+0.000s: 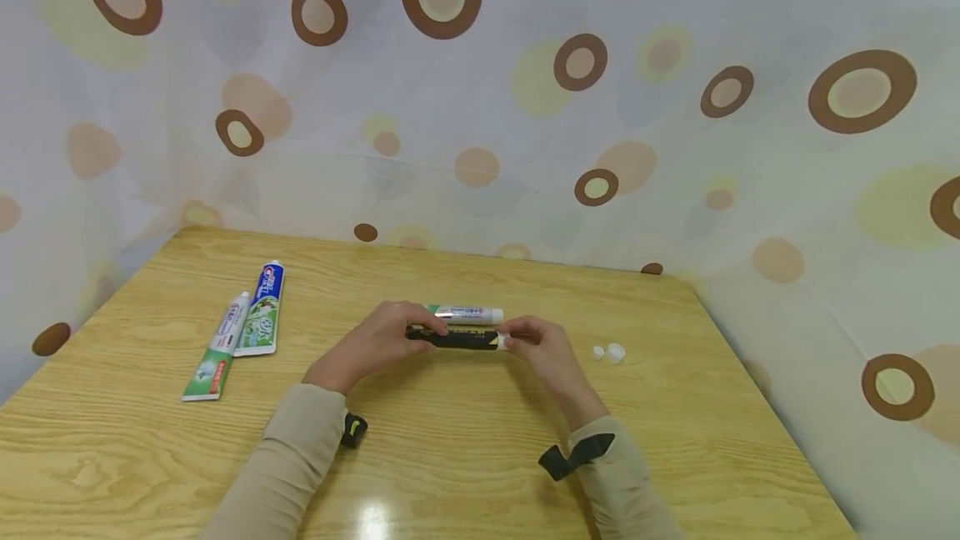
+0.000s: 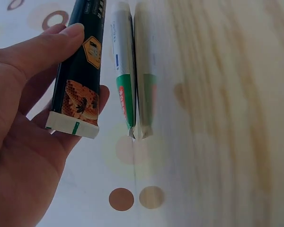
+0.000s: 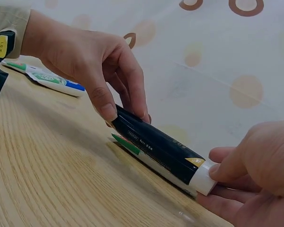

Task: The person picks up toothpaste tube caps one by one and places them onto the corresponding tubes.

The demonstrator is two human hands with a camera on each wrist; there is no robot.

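Observation:
A black toothpaste tube (image 1: 471, 339) is held level just above the table between both hands. My left hand (image 1: 384, 343) grips its flat-ended half between thumb and fingers; in the left wrist view the tube's pale crimped end (image 2: 72, 125) sticks out below the thumb. At the other end, my right hand (image 1: 551, 361) pinches the white cap (image 3: 203, 178) with thumb and fingers. Whether the cap is loose or tight cannot be seen. Just behind the black tube lies a white and green toothpaste tube (image 1: 471, 315), partly hidden by the left hand.
On the left of the wooden table (image 1: 450, 457), a green and white tube (image 1: 216, 352) lies against a blue and green tube (image 1: 262, 315). Two small white caps (image 1: 615, 352) sit to the right of the right hand. A dotted cloth (image 1: 510, 132) hangs behind the table.

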